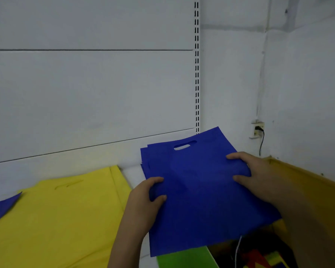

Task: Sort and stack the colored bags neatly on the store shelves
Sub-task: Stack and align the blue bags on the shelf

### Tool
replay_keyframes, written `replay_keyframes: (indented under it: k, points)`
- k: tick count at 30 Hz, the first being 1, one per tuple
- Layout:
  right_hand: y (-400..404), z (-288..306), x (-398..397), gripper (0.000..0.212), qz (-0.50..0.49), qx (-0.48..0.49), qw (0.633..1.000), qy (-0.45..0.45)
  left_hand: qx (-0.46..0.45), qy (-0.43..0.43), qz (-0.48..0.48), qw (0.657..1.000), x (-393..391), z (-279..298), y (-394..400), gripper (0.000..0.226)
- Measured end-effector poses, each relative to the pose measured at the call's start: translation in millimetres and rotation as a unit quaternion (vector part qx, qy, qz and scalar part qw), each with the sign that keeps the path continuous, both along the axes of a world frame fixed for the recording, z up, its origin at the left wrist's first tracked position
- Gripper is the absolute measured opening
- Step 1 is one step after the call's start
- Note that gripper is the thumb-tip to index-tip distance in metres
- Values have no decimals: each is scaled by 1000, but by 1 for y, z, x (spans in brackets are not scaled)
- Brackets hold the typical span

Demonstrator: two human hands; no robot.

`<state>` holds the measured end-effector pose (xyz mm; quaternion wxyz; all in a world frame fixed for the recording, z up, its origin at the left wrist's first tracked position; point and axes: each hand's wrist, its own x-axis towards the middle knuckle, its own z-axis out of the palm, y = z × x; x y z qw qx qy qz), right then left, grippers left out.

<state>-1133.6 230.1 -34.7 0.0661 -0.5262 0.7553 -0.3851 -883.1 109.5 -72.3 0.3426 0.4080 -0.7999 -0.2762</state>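
Blue bags [197, 190], stacked: left grip [149, 198] and right grip [253, 176] each pinch an edge. Cardboard box [306, 176] right of them holds mixed-colour bags [263, 258]. Yellow bags [62, 213] lie left.

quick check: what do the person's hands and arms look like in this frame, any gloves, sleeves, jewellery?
Both are bare. The left hand and right hand wear no gloves, and no rings or watch show. Both forearms are uncovered as far as the frame edge, so no sleeve, cuff or strap is in view. No markings or cables on them.
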Motion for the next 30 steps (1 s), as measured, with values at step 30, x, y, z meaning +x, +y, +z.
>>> replay_keyframes:
  k: [30]
  points:
    - [-49, -8, 62, 36, 120, -48, 988, 84, -156, -57, 158, 973, 46, 15, 12, 33]
